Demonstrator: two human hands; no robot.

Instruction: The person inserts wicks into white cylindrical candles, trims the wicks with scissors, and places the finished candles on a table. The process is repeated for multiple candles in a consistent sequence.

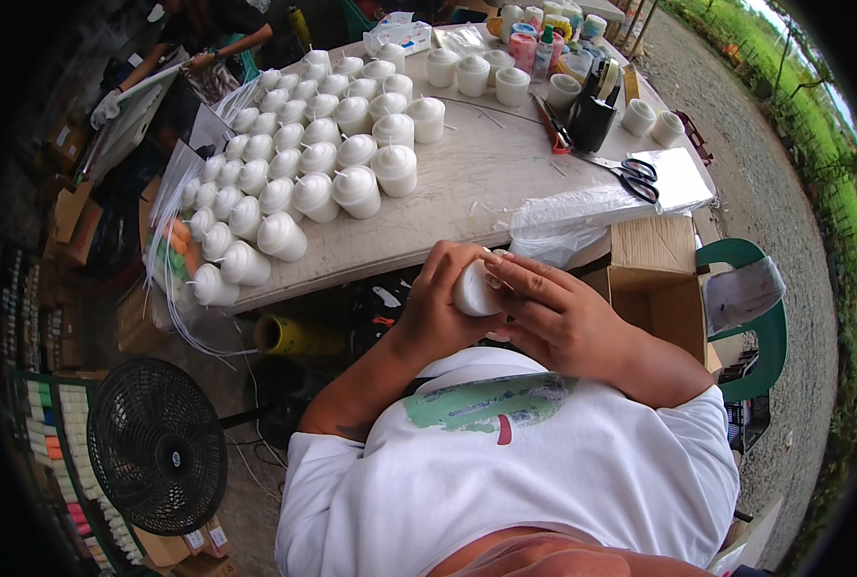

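Both hands hold one white candle (473,291) just off the worktop (467,183) edge. The left hand (438,298) has its fingers curled around it; the right hand (553,313) lays its fingers over the top. Rows of white candles (303,163) stand on the worktop.

Both forearms come up from the near edge, bare below short white sleeves, and bend inward at the elbows so the hands meet just in front of the chest. The left hand (435,293) is curled with its palm turned to the right, fingers wrapped closed around what it grips, and a dark mark shows on the left upper arm near the sleeve. The right hand (553,313) lies flatter, back upward, its fingers (510,272) stretched to the left so that the tips press against what the left hand holds.
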